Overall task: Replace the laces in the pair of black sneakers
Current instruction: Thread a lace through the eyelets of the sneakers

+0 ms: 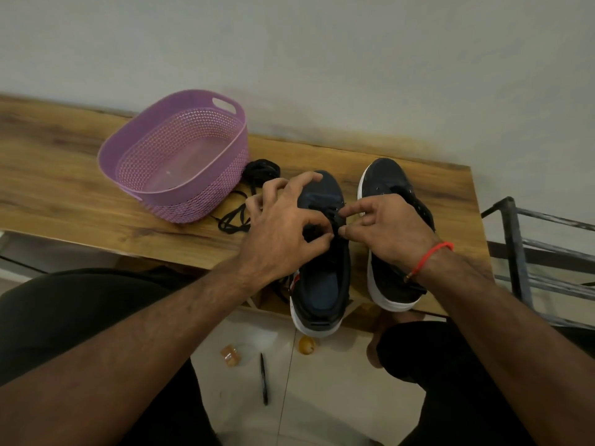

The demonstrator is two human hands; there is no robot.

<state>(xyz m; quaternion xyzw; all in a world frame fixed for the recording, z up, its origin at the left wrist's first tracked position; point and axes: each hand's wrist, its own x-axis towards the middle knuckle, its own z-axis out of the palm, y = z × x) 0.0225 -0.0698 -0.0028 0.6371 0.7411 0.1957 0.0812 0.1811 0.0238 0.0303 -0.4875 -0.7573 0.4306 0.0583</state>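
Observation:
Two black sneakers with white soles stand side by side on the wooden table (80, 188), toes away from me. My left hand (283, 226) sits over the lace area of the left sneaker (325, 284) and pinches the black lace (335, 224) there. My right hand (386, 230) reaches across from above the right sneaker (386, 178) and pinches the same lace at the left sneaker's eyelets. Loose black laces (244, 201) lie on the table left of the shoes; a bundle lies beside the basket. The right sneaker's eyelets look bare.
A purple plastic basket (174, 156) stands at the back left of the table, against the wall. A metal rack (521, 252) is at the right. On the tiled floor below lie a black pen (264, 378) and small scraps. My knees frame the table's front edge.

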